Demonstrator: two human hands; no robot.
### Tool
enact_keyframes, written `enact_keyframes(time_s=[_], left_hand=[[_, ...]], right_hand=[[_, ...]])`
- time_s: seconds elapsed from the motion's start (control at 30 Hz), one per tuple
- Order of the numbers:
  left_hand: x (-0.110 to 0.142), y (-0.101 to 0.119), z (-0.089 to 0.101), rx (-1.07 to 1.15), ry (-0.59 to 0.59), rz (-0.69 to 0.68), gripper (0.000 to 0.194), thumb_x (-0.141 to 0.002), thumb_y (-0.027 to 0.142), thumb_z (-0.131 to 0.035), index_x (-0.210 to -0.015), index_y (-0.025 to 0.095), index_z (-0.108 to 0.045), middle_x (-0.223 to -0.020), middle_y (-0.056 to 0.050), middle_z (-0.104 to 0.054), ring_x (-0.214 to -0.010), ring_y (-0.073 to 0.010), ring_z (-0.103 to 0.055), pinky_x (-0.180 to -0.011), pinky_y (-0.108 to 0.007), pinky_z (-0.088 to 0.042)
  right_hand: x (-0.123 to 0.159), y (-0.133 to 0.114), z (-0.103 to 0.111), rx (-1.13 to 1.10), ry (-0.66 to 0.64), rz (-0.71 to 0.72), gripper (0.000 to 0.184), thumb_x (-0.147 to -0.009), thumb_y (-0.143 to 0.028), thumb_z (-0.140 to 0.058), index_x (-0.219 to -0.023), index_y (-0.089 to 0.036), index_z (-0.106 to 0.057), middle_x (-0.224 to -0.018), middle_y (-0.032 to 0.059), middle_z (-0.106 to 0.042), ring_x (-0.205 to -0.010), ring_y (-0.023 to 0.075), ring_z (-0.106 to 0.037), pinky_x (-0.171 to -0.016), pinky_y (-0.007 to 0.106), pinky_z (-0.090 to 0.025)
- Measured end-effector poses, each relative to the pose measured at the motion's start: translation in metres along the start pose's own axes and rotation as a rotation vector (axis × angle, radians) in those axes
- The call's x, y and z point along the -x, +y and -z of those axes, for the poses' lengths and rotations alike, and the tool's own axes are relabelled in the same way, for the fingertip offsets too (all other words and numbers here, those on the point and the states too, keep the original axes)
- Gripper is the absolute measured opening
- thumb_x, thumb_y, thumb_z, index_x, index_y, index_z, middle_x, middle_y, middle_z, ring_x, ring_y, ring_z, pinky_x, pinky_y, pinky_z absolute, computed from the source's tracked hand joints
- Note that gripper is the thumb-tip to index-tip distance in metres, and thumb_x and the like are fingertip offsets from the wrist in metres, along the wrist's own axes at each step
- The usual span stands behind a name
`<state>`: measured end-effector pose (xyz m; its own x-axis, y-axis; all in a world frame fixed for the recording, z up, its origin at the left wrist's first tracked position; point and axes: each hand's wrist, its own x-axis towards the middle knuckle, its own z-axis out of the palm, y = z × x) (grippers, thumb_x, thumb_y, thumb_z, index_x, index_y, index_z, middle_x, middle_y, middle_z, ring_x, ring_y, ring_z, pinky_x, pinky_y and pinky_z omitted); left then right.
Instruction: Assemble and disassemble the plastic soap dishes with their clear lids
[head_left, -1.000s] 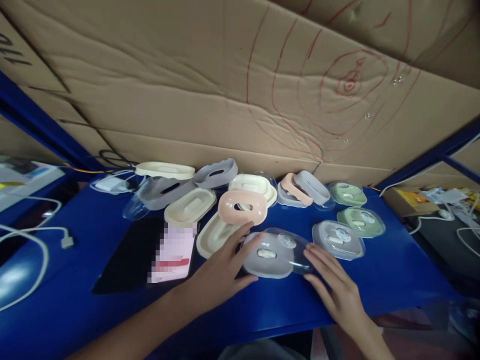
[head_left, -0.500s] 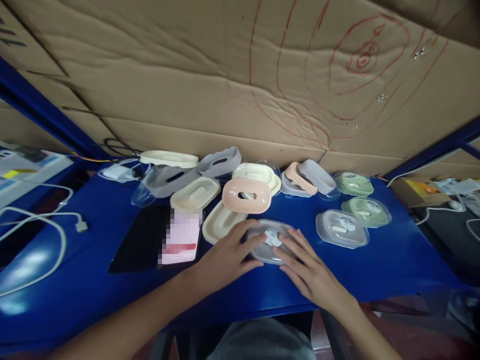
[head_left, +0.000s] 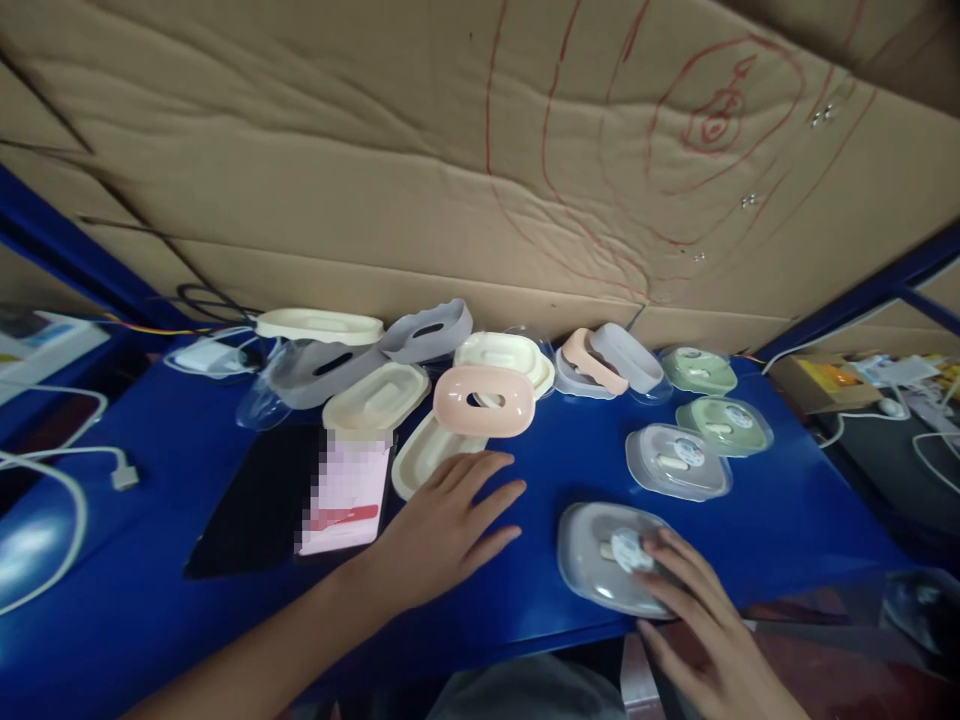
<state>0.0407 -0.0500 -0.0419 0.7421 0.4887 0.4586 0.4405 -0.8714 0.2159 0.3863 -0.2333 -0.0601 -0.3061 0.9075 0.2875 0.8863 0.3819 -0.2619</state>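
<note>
A grey oval plastic box (head_left: 589, 560) with a clear cover and a round label rests near the table's front edge. My right hand (head_left: 694, 610) grips its right end, fingers over the top and thumb at the near side. To the left, my left hand (head_left: 450, 525) is spread open, palm down and holding nothing. Its fingers overlap the near part of a cream oval tray (head_left: 412, 455). Just behind lies a pink oval shell (head_left: 510, 400) with a slot in it.
Another grey covered box (head_left: 649, 465) and two green covered boxes (head_left: 731, 440) stand to the right. Loose cream, grey and pink parts line the back by the cardboard wall (head_left: 337, 180). A phone (head_left: 352, 490), a black flat sheet (head_left: 247, 510) and white cables (head_left: 82, 480) are at left.
The grey covered box has moved right and toward me with my right hand. My left hand has come off it and shifted slightly left. The view has shifted a little.
</note>
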Motion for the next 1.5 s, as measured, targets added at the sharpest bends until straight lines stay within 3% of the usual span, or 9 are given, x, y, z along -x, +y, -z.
enact_keyframes(time_s=[0.27, 0.47, 0.57, 0.73, 0.9, 1.07, 1.23, 1.4, 1.5], left_hand=[[0.0, -0.01, -0.011, -0.066, -0.03, 0.127, 0.024, -0.107, 0.023, -0.056, -0.126, 0.017, -0.069, -0.132, -0.015, -0.067, -0.119, -0.0346, -0.068, -0.1, -0.057, -0.06], [-0.001, -0.007, -0.009, 0.068, -0.121, -0.018, 0.039, -0.097, -0.004, -0.048, -0.122, 0.017, -0.068, -0.127, -0.013, -0.068, -0.125, -0.0291, -0.065, -0.105, -0.048, -0.06], [-0.001, -0.003, -0.007, 0.18, -0.214, -0.075, 0.04, -0.089, -0.01, -0.049, -0.108, 0.018, -0.068, -0.126, -0.01, -0.067, -0.121, -0.0252, -0.066, -0.101, -0.041, -0.061], [0.0, 0.002, -0.008, 0.204, -0.233, -0.109, 0.039, -0.085, -0.012, -0.05, -0.101, 0.019, -0.068, -0.132, -0.009, -0.066, -0.126, -0.0244, -0.064, -0.104, -0.037, -0.06], [-0.001, -0.002, -0.008, 0.034, -0.09, -0.048, 0.033, -0.096, 0.006, -0.059, -0.122, 0.024, -0.068, -0.138, -0.011, -0.065, -0.133, -0.031, -0.06, -0.119, -0.059, -0.048], [0.001, -0.013, -0.013, -0.003, 0.062, 0.239, 0.063, -0.088, 0.019, -0.078, -0.146, 0.024, -0.055, -0.154, -0.018, -0.049, -0.141, -0.0396, -0.055, -0.114, -0.06, -0.054], [0.006, -0.018, -0.02, 0.15, 0.063, 0.342, 0.1, -0.08, 0.023, -0.092, -0.161, 0.027, -0.035, -0.172, -0.022, -0.023, -0.146, -0.0382, -0.054, -0.108, -0.049, -0.062], [0.004, -0.018, -0.018, 0.036, -0.014, 0.215, 0.085, -0.087, 0.027, -0.089, -0.159, 0.025, -0.043, -0.171, -0.019, -0.037, -0.156, -0.0425, -0.042, -0.122, -0.065, -0.047], [0.004, -0.018, -0.017, -0.014, -0.04, 0.172, 0.08, -0.09, 0.031, -0.087, -0.158, 0.021, -0.045, -0.168, -0.019, -0.045, -0.155, -0.0389, -0.045, -0.122, -0.059, -0.049]], right_hand=[[0.08, 0.086, 0.033, 0.142, 0.324, -0.388, 0.043, -0.095, -0.049, -0.071, -0.13, -0.026, -0.063, -0.145, 0.0149, -0.066, -0.147, 0.0433, -0.054, -0.116, 0.067, -0.05], [0.073, 0.151, 0.042, 0.316, 0.389, -0.409, 0.052, -0.099, -0.056, -0.061, -0.141, -0.026, -0.06, -0.147, 0.0151, -0.066, -0.151, 0.0412, -0.049, -0.119, 0.064, -0.046], [0.052, 0.163, 0.042, 0.471, 0.387, -0.384, 0.05, -0.102, -0.052, -0.056, -0.144, -0.025, -0.062, -0.166, 0.0144, -0.049, -0.156, 0.0443, -0.041, -0.121, 0.069, -0.04], [-0.013, 0.108, 0.04, 0.447, 0.432, -0.259, 0.053, -0.104, -0.038, -0.059, -0.156, -0.026, -0.054, -0.174, 0.0157, -0.038, -0.157, 0.0439, -0.041, -0.122, 0.069, -0.038], [-0.118, 0.023, 0.009, 0.22, 0.134, 0.151, 0.059, -0.106, -0.023, -0.059, -0.163, -0.027, -0.045, -0.163, 0.0132, -0.054, -0.149, 0.0326, -0.053, -0.118, 0.054, -0.049], [-0.197, 0.009, -0.021, 0.22, 0.066, 0.328, 0.034, -0.108, -0.023, -0.058, -0.141, -0.018, -0.066, -0.141, 0.0125, -0.073, -0.132, 0.0297, -0.066, -0.112, 0.052, -0.051], [-0.198, 0.003, -0.032, 0.063, 0.101, 0.444, 0.028, -0.108, -0.021, -0.059, -0.133, -0.019, -0.07, -0.133, 0.0102, -0.077, -0.127, 0.0252, -0.069, -0.108, 0.047, -0.051], [-0.187, -0.013, -0.035, -0.026, 0.01, 0.498, 0.031, -0.108, -0.02, -0.058, -0.137, -0.019, -0.068, -0.131, 0.0096, -0.078, -0.128, 0.0242, -0.069, -0.108, 0.045, -0.052], [-0.19, -0.015, -0.036, -0.041, -0.011, 0.487, 0.031, -0.109, -0.019, -0.056, -0.137, -0.021, -0.068, -0.133, 0.0087, -0.077, -0.131, 0.0228, -0.068, -0.113, 0.043, -0.051]])
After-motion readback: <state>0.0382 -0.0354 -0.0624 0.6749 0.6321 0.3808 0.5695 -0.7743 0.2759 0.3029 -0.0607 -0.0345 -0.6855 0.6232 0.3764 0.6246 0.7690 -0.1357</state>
